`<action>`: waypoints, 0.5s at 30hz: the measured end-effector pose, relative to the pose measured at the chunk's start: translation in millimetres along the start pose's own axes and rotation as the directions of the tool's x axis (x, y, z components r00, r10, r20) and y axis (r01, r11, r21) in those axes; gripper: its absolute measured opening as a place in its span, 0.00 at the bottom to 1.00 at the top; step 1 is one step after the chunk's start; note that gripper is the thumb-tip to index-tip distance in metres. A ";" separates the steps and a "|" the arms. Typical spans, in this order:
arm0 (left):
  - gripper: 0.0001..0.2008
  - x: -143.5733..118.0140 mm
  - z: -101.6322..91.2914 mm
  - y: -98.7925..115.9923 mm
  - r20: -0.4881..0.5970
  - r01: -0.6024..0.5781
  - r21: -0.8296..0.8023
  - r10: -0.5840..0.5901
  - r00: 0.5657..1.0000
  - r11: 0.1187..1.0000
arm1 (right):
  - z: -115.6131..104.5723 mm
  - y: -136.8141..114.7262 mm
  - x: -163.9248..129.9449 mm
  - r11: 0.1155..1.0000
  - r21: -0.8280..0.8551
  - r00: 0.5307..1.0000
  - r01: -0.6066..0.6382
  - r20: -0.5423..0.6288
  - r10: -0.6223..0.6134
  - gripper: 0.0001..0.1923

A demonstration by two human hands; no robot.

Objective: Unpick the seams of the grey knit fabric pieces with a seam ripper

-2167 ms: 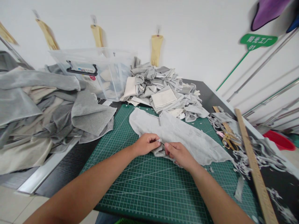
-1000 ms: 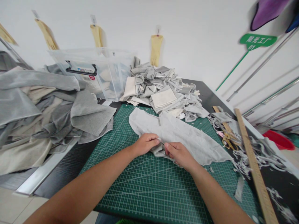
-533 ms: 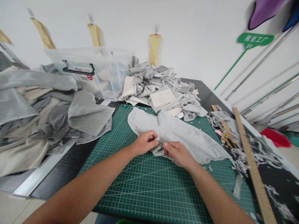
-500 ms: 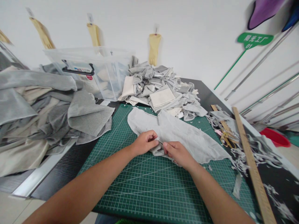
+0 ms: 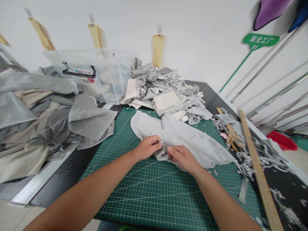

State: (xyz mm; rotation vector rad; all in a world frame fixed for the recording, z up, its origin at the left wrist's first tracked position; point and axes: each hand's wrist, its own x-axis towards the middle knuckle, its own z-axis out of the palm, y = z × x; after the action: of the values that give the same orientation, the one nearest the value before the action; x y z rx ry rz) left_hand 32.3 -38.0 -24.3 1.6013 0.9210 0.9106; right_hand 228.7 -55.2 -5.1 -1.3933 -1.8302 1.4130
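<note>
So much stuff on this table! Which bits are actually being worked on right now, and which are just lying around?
In use:
left hand
right hand
grey cloth piece
green cutting mat

Lying about:
scissors
wooden ruler
clear plastic bin
folded cloth heap
grey fabric pile

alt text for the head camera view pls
Both hands, left hand and right hand, pinch the near edge of a light grey cloth piece on a green cutting mat. Fabric piles lie behind, scissors to the right.

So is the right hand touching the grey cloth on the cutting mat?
Touching: the head view shows the right hand resting on the grey cloth, fingers pinching its bunched edge.
</note>
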 end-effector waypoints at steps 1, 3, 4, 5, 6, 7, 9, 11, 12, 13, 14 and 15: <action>0.11 0.0 -0.1 -0.1 0.002 0.000 0.000 0.000 1.000 1.000 | 0.0 -0.2 0.0 1.000 -0.004 1.000 0.003 -0.002 -0.003 0.26; 0.11 0.0 -0.3 0.2 0.003 -0.004 0.005 0.004 1.000 1.000 | 0.0 -0.5 -0.2 1.000 -0.014 1.000 0.004 -0.006 -0.004 0.26; 0.11 0.1 -0.3 0.6 0.003 -0.007 0.010 0.007 1.000 1.000 | 0.0 -0.5 -0.2 1.000 -0.019 1.000 0.002 -0.007 -0.002 0.26; 0.11 0.2 -0.3 1.0 0.001 -0.010 0.015 0.010 1.000 1.000 | 0.0 -0.5 -0.2 1.000 -0.023 1.000 -0.001 -0.007 0.001 0.26; 0.10 0.3 -0.3 1.4 0.001 -0.011 0.020 0.011 1.000 1.000 | 0.0 -0.4 -0.1 1.000 -0.025 1.000 -0.003 -0.008 0.003 0.26; 0.10 0.4 -0.2 1.6 0.001 -0.012 0.023 0.012 1.000 1.000 | 0.0 -0.1 0.0 1.000 -0.024 1.000 -0.004 -0.009 0.004 0.26; 0.10 0.5 0.0 1.3 0.004 -0.009 0.022 0.009 1.000 1.000 | -0.1 0.7 0.5 1.000 -0.018 1.000 0.005 -0.010 -0.005 0.26; 0.10 0.6 0.4 0.0 0.009 -0.002 0.018 0.002 1.000 1.000 | -0.2 1.7 1.2 1.000 -0.016 1.000 0.015 -0.007 -0.015 0.26; 0.10 0.6 0.5 -0.7 0.010 0.002 0.016 -0.002 1.000 1.000 | -0.3 2.2 1.5 1.000 -0.018 1.000 0.018 -0.006 -0.018 0.26; 0.10 0.6 0.6 -1.5 0.009 0.006 0.012 -0.006 1.000 1.000 | -0.3 2.7 1.7 1.000 -0.020 1.000 0.022 -0.004 -0.022 0.26; 0.10 0.7 0.5 -2.1 0.008 0.009 0.007 -0.009 1.000 1.000 | -0.3 3.0 1.9 0.999 -0.022 1.000 0.024 -0.003 -0.024 0.26; 0.10 0.7 0.4 -2.6 0.005 0.011 -0.001 -0.011 1.000 1.000 | -0.3 3.3 2.0 0.999 -0.020 1.000 0.024 -0.003 -0.025 0.26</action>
State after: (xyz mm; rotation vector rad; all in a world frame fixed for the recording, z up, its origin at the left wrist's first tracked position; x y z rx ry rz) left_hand 32.7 -37.1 -26.8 1.5959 0.9245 0.8987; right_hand 229.5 -53.4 -8.4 -1.3773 -1.8581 1.3832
